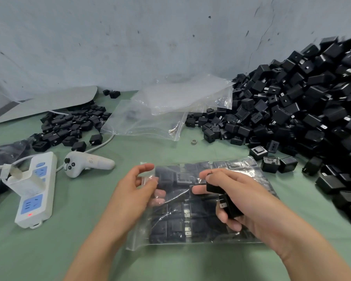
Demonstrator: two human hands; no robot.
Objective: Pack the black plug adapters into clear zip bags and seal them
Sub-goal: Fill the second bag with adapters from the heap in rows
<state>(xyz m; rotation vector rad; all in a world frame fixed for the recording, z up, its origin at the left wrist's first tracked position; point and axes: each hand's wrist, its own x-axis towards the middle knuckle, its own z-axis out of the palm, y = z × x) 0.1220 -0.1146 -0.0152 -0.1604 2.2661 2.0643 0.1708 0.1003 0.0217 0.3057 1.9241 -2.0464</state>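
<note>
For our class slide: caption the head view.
Left hand pinches the zip bag; right hand holds black plug adapters.

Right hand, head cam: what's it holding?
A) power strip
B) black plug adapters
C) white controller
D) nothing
B: the right hand has its fingers curled round black plug adapters above the zip bag, while the left hand pinches the bag's edge.

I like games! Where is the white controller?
In the head view, the white controller lies left of centre on the green table, just right of the white power strip.
</note>
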